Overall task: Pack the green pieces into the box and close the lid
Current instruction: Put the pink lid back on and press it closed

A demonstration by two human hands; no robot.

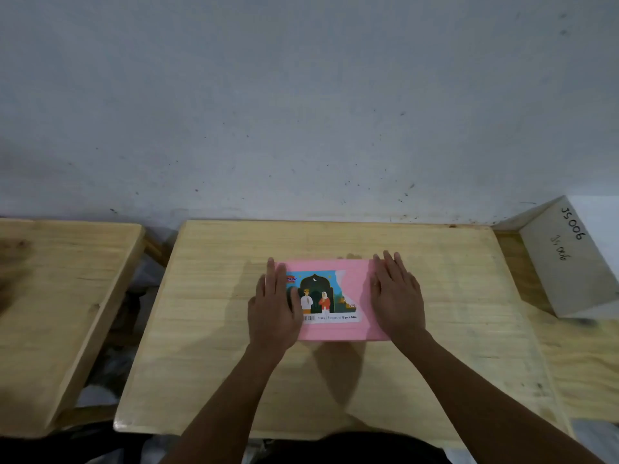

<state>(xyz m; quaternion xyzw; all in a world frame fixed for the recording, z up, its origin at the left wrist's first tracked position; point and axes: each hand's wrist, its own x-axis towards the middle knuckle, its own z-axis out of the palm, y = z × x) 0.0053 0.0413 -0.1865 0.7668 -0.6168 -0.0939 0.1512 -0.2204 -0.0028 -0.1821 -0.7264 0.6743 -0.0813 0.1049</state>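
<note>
A pink box (360,296) lies flat in the middle of the wooden table (452,329), its lid down and a colourful printed label on top. My left hand (273,311) rests flat on the box's left side, fingers spread and pointing away from me. My right hand (397,294) lies flat on the box's right side in the same way. Neither hand grips anything. No green pieces are in view.
A second wooden table (57,296) stands to the left, with a gap between the two. A grey block (566,262) marked "JS006" leans at the far right. A marked grey wall (301,112) runs right behind the tables.
</note>
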